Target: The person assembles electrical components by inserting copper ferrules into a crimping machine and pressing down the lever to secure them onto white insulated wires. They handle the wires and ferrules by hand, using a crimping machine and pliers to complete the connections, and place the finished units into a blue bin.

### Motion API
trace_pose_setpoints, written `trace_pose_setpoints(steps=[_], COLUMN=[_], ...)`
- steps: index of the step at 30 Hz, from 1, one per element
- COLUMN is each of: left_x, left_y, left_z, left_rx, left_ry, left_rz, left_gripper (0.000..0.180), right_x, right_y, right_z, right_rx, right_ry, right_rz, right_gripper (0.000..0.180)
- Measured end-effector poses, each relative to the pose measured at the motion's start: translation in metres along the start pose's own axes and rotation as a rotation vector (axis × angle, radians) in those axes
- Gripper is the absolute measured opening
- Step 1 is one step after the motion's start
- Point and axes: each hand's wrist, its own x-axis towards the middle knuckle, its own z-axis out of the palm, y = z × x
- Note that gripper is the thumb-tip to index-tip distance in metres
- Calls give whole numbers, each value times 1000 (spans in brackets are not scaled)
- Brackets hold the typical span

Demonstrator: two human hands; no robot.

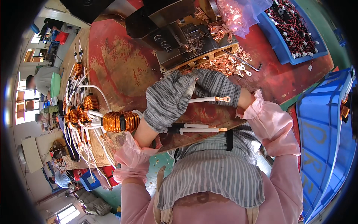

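Both my hands wear grey striped knit gloves and meet in front of a dark metal press (169,41). My left hand (167,98) is closed around white insulated wire, mostly hidden by the glove. From beneath it sticks out a white lead (203,99) ending in a copper ring terminal (223,99). My right hand (218,84) has its fingers pinched together against the left fingertips; what lies in them is hidden. A copper-wound coil (121,121) rests left of my left wrist. Below the hands lies another white lead (203,130) with a bare copper end.
Several copper coils with white leads (80,112) are heaped at the left. Loose copper terminals (223,65) and a hex key (257,68) lie by the press. A clear bag (235,15), a blue tray of wired parts (278,48) and a blue crate (324,138) stand right.
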Motion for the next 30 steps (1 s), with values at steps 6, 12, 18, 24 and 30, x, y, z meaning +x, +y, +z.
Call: trace_pose_setpoints(steps=[6,12,18,24,30], left_x=[8,2,-1,-2,-1], left_y=[-2,5,0,4,0], left_z=[-1,-21,-11,-11,-3], left_rx=[-311,-600,-437,-423,-240], left_ry=[12,-114,17,23,52], left_rz=[-22,-455,-228,-229,-117], left_gripper=[22,20,17,16,18], right_x=[5,8,9,11,11], right_y=[-6,-12,-20,-20,-19], right_z=[-37,-68,-69,-71,-66], right_rx=[874,859,894,886,689], right_ry=[16,-36,-16,-63,28], right_rz=[454,506,536,534,315], right_gripper=[16,18,21,24,20])
